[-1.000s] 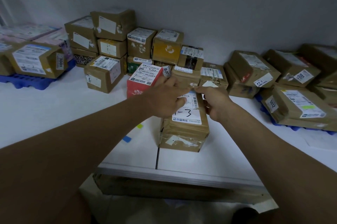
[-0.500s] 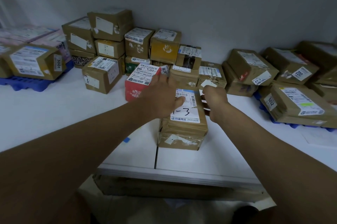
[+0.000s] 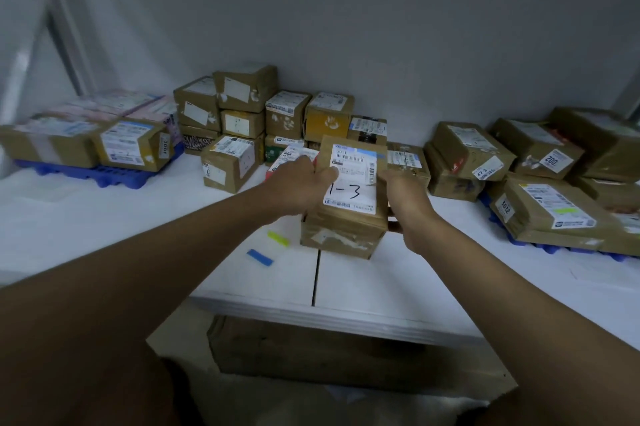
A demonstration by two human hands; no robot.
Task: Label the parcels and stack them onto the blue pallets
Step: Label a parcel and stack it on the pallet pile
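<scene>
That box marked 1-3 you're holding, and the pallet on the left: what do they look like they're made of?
The 1-3 parcel looks like brown corrugated cardboard wrapped in glossy clear tape that catches the light, with a matte white paper label. The left pallet looks like moulded blue plastic: uniform colour, ribbed openwork edge.

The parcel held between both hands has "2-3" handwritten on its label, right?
Not quite. The head view shows both hands, left hand and right hand, holding the parcel, but the handwriting on its label reads "1-3", not "2-3".
</scene>
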